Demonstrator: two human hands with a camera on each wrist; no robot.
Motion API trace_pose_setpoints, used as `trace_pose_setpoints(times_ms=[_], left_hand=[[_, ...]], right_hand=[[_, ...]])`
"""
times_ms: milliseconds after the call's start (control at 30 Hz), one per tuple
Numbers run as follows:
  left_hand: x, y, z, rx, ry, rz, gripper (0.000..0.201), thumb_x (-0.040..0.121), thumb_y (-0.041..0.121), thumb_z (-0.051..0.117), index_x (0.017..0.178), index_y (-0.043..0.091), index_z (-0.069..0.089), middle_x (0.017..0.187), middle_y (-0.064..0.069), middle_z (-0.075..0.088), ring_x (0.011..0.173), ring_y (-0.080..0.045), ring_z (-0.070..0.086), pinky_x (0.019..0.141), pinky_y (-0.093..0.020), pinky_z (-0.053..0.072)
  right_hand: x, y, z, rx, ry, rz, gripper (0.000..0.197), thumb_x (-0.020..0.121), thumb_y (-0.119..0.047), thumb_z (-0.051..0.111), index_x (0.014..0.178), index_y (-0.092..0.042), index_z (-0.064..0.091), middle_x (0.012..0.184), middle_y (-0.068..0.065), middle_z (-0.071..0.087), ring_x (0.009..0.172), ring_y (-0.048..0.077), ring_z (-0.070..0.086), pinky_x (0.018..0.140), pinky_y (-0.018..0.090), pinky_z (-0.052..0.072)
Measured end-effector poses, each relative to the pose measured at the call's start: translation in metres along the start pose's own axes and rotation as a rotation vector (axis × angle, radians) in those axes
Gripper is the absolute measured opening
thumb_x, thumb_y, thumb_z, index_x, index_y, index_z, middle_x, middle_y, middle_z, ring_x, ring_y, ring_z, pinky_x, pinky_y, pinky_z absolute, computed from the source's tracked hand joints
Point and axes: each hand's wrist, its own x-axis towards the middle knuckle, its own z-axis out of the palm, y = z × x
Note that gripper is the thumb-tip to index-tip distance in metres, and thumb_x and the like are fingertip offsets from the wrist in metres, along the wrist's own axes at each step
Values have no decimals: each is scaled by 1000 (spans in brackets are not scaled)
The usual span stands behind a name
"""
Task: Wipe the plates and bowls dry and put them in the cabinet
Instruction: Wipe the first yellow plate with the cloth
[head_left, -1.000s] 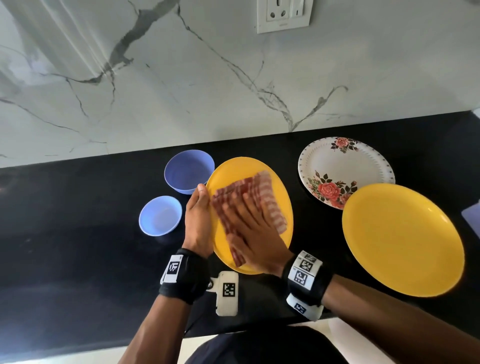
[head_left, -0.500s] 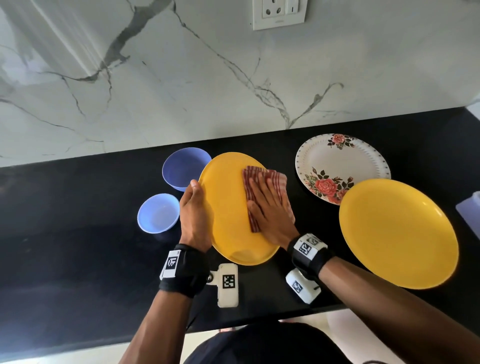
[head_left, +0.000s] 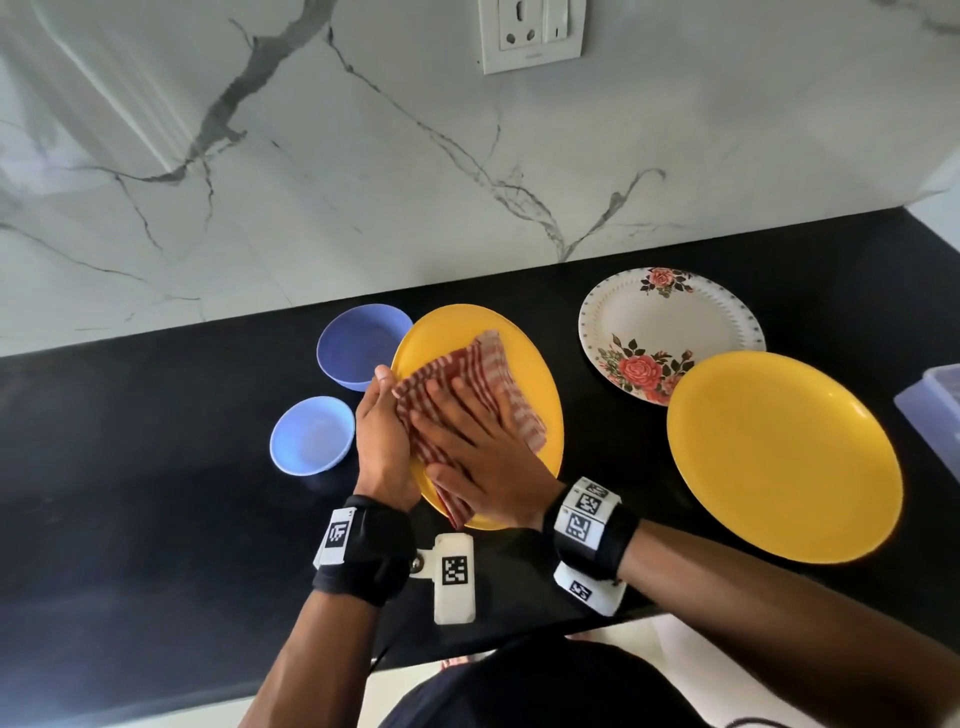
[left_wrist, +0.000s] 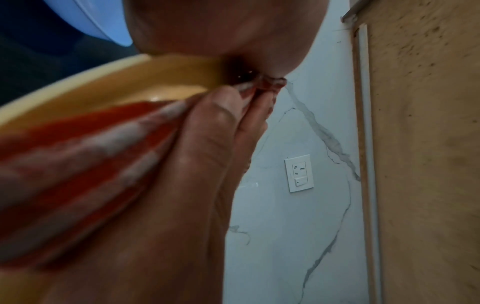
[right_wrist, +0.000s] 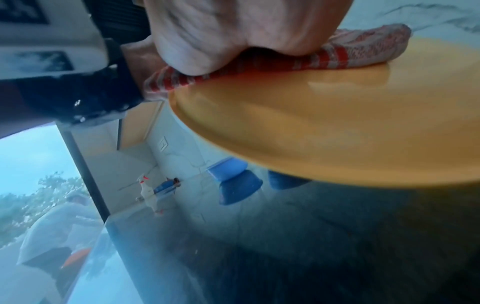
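The yellow plate (head_left: 535, 374) is held tilted just above the black counter (head_left: 130, 467), near its front edge, roughly mid-length; the right wrist view shows clear air under its rim. Left hand (head_left: 382, 441) grips the plate's left rim, thumb on top; the fingers are hidden beneath it in the head view, and the left wrist view is too blurred to sort them out. Right hand (head_left: 478, 452) lies flat w/ fingers spread, pressing a red-and-white checked cloth (head_left: 488, 364) onto the plate's face. Plate looks like smooth, glossy plastic or melamine: probably light, stiff, not very fragile, but slick if wet, so the rim is the place to hold it, thumb above & fingers below, as the left hand does. Cloth is soft woven cotton, folded in layers, limp; it'll bunch unless pressed flat. Behind the left hand, toward the back edge, a deeper lavender bowl (head_left: 363, 343); a smaller shallow one (head_left: 311, 434) sits left of the hand. Both are round, smooth, likely plastic. Toward the right end: a white floral plate (head_left: 670, 322) w/ a fluted, dotted rim, touching or overlapping a 2nd yellow plate (head_left: 779, 457) nearer the front edge. Marble-look wall behind w/ a white socket (head_left: 530, 31). No cabinet in the head view.
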Motion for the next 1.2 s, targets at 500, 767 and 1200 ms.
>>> trace_pose_setpoints(times_ms=[500,767,1200], left_hand=[[-6,-11,7,111,14,118,38,112,39,42,97,14,66,82,0,66,81,-19,61,82,-40,52],[-12,-16,7,115,-2,186,37,112,38,42,92,15,64,82,0,62,81,-17,58,77,-32,51],[-7,-13,12,24,-14,162,35,113,36,42,102,14,67,91,1,72,84,-15,68,73,-32,58]], right_hand=[[43,55,-14,107,119,442,66,104,-59,11,162,-27,15,170,-3,14,156,15,9,126,33,-8],[-5,76,-5,245,33,642,84,92,-77,-4,161,-29,-9,171,-3,-8,156,16,-11,127,50,-5],[-47,17,-3,635,-105,821,65,108,-48,26,148,-36,-24,163,-3,-32,145,12,-35,123,46,-19]])
